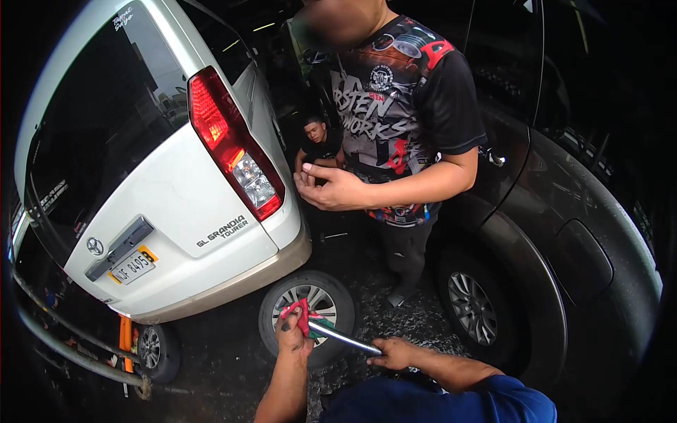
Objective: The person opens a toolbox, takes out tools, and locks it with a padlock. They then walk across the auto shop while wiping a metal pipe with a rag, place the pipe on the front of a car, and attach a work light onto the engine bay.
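Note:
A shiny, straight metal rod [345, 340] slants across in front of me, above a wheel [324, 292] lying on the ground. My left hand [292, 337] is closed on a red and green cloth [303, 314] bunched around the rod's far left end. Dark smudges mark this hand. My right hand [396, 354] grips the rod's other end, its fingers wrapped round it. Whether that end has a handle is hidden by the hand.
A white van [169, 176] stands at the left, a dark vehicle [599, 204] at the right. Between them a person in a printed shirt [388, 120] holds out a hand [331, 187]; another person [315, 144] is low behind. Metal pipes [77, 356] and an orange stand [126, 342] are lower left.

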The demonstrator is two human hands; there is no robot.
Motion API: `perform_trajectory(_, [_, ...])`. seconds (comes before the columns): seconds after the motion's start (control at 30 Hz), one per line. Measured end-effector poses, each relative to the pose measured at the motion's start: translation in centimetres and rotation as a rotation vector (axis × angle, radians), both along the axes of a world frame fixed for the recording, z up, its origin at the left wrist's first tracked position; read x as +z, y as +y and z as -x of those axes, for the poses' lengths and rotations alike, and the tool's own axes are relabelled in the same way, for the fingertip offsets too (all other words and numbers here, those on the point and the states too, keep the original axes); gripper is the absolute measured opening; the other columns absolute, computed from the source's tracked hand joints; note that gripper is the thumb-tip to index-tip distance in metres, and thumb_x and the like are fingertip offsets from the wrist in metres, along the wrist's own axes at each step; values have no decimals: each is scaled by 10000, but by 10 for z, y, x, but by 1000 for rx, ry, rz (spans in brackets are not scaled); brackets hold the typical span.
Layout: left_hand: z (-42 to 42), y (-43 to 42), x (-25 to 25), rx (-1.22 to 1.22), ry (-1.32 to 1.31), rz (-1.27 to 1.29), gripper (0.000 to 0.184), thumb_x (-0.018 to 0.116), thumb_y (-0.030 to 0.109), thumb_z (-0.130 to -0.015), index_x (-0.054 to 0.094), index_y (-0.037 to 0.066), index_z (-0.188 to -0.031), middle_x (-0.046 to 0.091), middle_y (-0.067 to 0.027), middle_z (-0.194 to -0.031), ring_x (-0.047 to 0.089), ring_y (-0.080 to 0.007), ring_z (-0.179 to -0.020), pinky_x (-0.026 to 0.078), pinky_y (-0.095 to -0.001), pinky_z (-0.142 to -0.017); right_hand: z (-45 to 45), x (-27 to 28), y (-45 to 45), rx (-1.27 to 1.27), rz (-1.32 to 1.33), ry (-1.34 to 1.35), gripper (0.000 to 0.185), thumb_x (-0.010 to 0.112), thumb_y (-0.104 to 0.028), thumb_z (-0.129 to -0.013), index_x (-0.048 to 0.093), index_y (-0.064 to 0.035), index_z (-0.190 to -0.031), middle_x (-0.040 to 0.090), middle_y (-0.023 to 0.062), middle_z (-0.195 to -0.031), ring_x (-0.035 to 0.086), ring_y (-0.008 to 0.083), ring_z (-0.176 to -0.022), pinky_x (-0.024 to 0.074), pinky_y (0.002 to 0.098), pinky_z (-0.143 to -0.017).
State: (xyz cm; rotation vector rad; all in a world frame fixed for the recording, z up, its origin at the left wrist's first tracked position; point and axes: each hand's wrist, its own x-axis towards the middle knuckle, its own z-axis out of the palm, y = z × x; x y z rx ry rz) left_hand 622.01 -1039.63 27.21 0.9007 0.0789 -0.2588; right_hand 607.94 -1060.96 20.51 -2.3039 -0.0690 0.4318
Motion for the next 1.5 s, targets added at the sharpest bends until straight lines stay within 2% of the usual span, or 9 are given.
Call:
perform_trajectory(0.07, [-7, 2, -3, -38, -23, 103, 232, 608, 83, -820, 598, -13, -1030, 643, -142, -842, 651, -277, -721, 584, -462, -702, -7, -8, 7, 138, -195, 40, 498, 606, -462, -883, 584, -19, -1109, 644, 254, -1043, 603, 429, -1007, 469, 485, -870])
perform_trajectory(0.23, [8, -6, -19, -148, -113, 212, 305, 609, 44, -790, 565, 41, -1091, 638, -117, -872, 644, -249, -737, 574, -449, -725, -24, 28, 26, 154, -496, 424, 346, 657, -269, -884, 592, -67, -1157, 667, 182, -978, 635, 259, -950, 482, 398, -868])
perform_trajectory(0.3, [25, -11, -14, -72, -91, 74, 236, 618, 19, -801, 588, 42, -1034, 635, -102, -878, 635, -231, -742, 564, -421, -732, -39, 23, 34, 207, -391, -22, 418, 670, -308, -869, 584, -44, -1181, 650, 227, -1059, 621, 334, -1049, 464, 412, -918])
perform_trajectory(0.57, [28, 44, -22, 36, -9, 69, 147, 586, -10, -827, 598, -21, -974, 643, -121, -877, 657, -234, -800, 556, -370, -754, -57, 54, 81, 277, -226, 53, 361, 665, -275, -842, 571, -10, -1067, 646, 243, -966, 609, 400, -989, 475, 450, -838])
perform_trajectory(0.73, [9, 105, -7, 188, -44, 123, 176, 615, 56, -856, 590, -8, -1017, 642, -120, -903, 659, -246, -802, 552, -381, -725, -54, 33, 93, 303, -569, 506, 255, 678, -169, -847, 595, -40, -1051, 632, 12, -777, 529, 93, -498, 448, 257, -489])
perform_trajectory(0.87, [7, 137, -20, 263, -19, 169, 168, 636, 118, -882, 594, 19, -1011, 645, -88, -884, 635, -207, -726, 538, -354, -703, -51, 21, 101, 310, -446, 625, 258, 718, -107, -834, 582, -59, -1047, 622, -12, -757, 559, 77, -627, 455, 250, -543])
perform_trajectory(1.07, [-8, 170, -19, 416, 112, 183, 177, 652, 176, -905, 587, 29, -981, 625, -46, -848, 615, -150, -718, 528, -312, -679, -80, 63, 147, 313, 222, 251, 426, 653, -358, -867, 583, -16, -1111, 654, 231, -1002, 623, 398, -981, 473, 448, -880])
perform_trajectory(1.2, [-19, 180, -32, 392, 95, 139, 90, 606, 82, -898, 593, 19, -961, 627, -66, -853, 611, -139, -734, 524, -293, -685, -100, 17, 169, 191, 285, 197, 403, 652, -377, -872, 603, -31, -1074, 667, 240, -935, 626, 412, -956, 484, 458, -834])
perform_trajectory(1.5, [9, 274, -6, -156, -385, 429, 236, 728, 108, -756, 627, -11, -933, 654, -129, -858, 654, -272, -876, 501, -411, -851, -89, 30, 233, 427, -225, 654, 191, 777, -160, -806, 648, -39, -876, 621, -18, -716, 559, 83, -665, 465, 264, -621])
